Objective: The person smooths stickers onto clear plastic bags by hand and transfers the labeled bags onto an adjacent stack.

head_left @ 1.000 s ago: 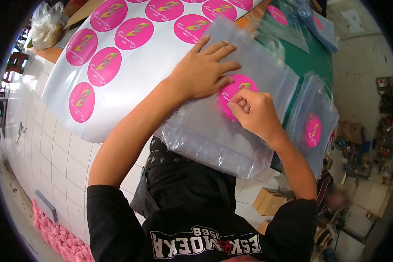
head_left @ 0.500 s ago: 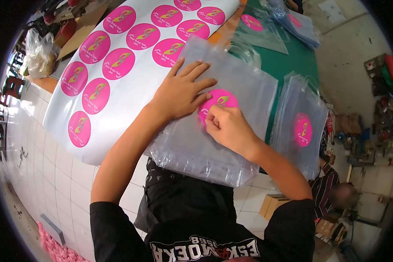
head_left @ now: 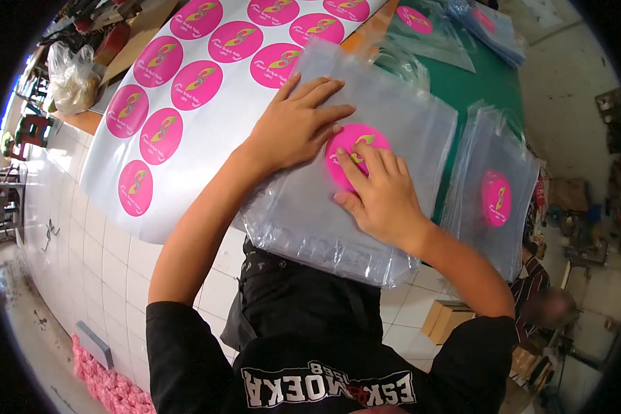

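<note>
A stack of clear plastic bags [head_left: 303, 214] with looped handles lies in front of me. On the top bag is a round pink sticker [head_left: 339, 172] with a green and yellow leaf design. My right hand [head_left: 386, 190] rests on the sticker with its fingers spread, partly covering it. Flat on the bag to the left lies my left hand [head_left: 297, 124], fingers apart and one fingertip at the sticker's edge. Beside it stretches a white sticker sheet [head_left: 207, 145] bearing several more pink stickers.
A second pile of clear bags [head_left: 486, 145] with a pink sticker lies at the right. More stickered bags [head_left: 504, 34] sit at the far end of the green table surface [head_left: 462, 83]. A cardboard box [head_left: 445, 321] stands on the tiled floor, near another person [head_left: 538, 290].
My right hand has gone from curled fingers at the sticker to spread fingers lying on it. My left hand keeps its place on the bag. The whole view has shifted slightly.
</note>
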Action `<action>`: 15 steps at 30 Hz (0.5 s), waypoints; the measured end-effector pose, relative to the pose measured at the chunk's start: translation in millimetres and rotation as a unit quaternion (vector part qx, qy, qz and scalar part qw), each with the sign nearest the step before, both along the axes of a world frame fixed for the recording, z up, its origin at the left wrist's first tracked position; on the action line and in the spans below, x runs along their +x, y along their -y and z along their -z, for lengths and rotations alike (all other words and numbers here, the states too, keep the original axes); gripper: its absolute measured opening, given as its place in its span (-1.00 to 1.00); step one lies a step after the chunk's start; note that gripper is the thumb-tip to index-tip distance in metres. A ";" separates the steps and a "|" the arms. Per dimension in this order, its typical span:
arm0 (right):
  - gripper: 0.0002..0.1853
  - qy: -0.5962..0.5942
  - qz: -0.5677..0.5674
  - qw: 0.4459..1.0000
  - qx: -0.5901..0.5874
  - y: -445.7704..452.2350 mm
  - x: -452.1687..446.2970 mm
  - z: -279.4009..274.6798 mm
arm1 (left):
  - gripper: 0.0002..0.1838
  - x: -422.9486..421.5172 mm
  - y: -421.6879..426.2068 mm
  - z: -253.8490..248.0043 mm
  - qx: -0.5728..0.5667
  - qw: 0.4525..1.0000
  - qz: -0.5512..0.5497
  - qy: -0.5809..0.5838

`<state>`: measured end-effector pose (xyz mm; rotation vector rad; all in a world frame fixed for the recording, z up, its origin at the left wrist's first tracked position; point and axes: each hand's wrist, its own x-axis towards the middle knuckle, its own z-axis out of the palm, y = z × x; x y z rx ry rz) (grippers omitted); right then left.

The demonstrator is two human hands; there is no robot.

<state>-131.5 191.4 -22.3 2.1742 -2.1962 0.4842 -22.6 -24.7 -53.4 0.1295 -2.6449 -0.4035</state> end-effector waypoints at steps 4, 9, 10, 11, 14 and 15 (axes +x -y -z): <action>-0.39 -0.002 0.000 1.000 0.014 -0.9 4.9 1.0 | -0.60 0.4 -0.8 1.2 -0.015 1.000 -0.006 0.011; -0.43 -0.028 -0.068 0.997 -0.014 0.6 3.6 3.5 | -0.60 -0.4 -1.1 0.7 -0.021 1.000 -0.009 0.006; -0.43 -0.029 -0.069 0.997 -0.015 0.4 3.1 2.1 | -0.60 0.0 -1.7 0.5 -0.022 1.000 -0.009 0.006; -0.44 -0.028 -0.079 0.996 -0.024 0.2 1.8 0.2 | -0.61 0.3 -2.2 0.2 -0.017 1.000 -0.010 0.004; -0.47 -0.009 -0.053 0.998 -0.037 -0.1 1.0 -4.6 | -0.62 -0.1 -1.6 -1.0 -0.012 1.000 -0.007 -0.002; -0.49 0.012 -0.017 0.999 -0.039 -0.1 2.1 -4.6 | -0.62 0.6 -1.7 0.3 -0.010 1.000 -0.005 -0.005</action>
